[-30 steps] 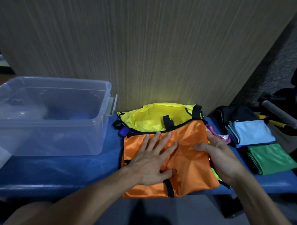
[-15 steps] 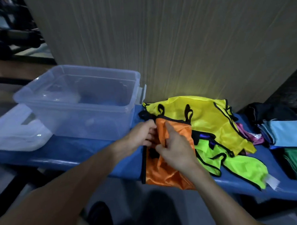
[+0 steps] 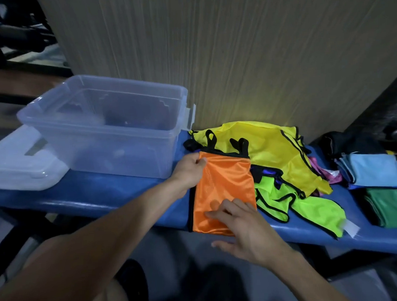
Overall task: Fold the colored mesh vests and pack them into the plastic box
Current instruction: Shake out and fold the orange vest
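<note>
Orange vest [image 3: 224, 190], folded to a narrow oblong, lies on the blue surface [image 3: 108, 190] with its long axis running from the near edge away toward the wall, black straps at the far end. The left hand [image 3: 189, 172] grips its far left corner, thumb on top and fingers curled under the edge. The right hand [image 3: 244, 228] rests at the near end with straight, spread fingers [image 3: 220, 214] pressing the cloth flat, holding nothing.

The plastic box [image 3: 115, 140] stands open on the same surface, directly to the left of the vest and a little farther back, its near right corner just beside the left hand. So the coming move looks like a short sideways carry to the left and up over the rim. The left hand is plainly the nearer one to the box. The box's long side runs across the vest's long axis, so the bundle may need a quarter turn to lie neatly inside.

Yellow vest [image 3: 273, 156] and lime vest [image 3: 309, 209] lie unfolded to the right, touching the orange one's right edge; lifting it may drag them along. The lid [image 3: 18, 167] lies left of the box.
</note>
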Tool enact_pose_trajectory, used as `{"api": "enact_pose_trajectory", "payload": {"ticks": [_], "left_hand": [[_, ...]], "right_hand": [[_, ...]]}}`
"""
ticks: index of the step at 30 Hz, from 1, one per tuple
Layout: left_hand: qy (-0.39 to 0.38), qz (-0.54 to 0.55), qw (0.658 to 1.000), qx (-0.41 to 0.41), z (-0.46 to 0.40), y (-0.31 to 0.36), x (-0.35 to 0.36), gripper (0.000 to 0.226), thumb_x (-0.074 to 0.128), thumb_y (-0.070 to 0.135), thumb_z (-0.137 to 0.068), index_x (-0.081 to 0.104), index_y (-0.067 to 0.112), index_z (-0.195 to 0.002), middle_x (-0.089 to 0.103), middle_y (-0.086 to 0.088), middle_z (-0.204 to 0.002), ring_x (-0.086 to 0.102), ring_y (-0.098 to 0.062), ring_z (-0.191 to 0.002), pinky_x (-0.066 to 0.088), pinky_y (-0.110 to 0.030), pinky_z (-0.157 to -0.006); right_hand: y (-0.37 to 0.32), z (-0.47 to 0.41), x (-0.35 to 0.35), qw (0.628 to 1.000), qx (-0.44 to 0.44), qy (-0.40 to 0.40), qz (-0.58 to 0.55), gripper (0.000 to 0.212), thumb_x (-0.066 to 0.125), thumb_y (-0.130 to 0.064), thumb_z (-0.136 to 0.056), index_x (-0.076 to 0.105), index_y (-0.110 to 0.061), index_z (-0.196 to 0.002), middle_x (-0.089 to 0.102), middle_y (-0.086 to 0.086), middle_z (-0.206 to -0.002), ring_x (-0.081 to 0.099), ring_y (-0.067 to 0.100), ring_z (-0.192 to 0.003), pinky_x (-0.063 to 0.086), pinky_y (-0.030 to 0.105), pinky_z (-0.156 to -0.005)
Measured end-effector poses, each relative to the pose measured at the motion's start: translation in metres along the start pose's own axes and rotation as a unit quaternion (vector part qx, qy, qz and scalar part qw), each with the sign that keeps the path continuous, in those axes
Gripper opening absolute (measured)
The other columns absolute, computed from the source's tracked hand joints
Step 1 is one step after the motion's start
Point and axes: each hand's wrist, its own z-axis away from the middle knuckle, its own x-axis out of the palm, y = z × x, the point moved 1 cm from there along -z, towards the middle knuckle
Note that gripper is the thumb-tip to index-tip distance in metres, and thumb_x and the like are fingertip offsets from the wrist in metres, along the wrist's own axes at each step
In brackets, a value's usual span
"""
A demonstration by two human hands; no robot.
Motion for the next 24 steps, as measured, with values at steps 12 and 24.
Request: {"api": "enact_pose_trajectory", "payload": {"ticks": [12,24], "left_hand": [[0.053,-0.361,0.910,0.197,0.034,0.018,-0.020,0.041,0.062,0.031,-0.097,0.046,0.017,-0.132,0.054,0.001,-0.119,0.058,-0.019,-0.105,0.045,-0.033,-0.074],[-0.169,-0.503,0.725,0.439,0.098,-0.032,-0.023,0.044,0.064,0.065,-0.083,0.047,0.033,-0.108,0.039,0.011,-0.119,0.038,-0.011,-0.110,0.040,-0.026,-0.090]], "right_hand": [[-0.013,0.025,0.031,0.977,-0.061,0.127,0.161,0.068,0.073,-0.016,-0.079,0.053,-0.016,-0.145,0.054,0.000,-0.109,0.050,0.023,-0.092,0.044,0.036,-0.078],[0.011,0.054,0.035,0.981,-0.019,0.123,0.147,0.046,0.073,-0.022,-0.078,0.062,-0.022,-0.122,0.057,-0.005,-0.099,0.054,0.022,-0.087,0.035,0.035,-0.077]]}}
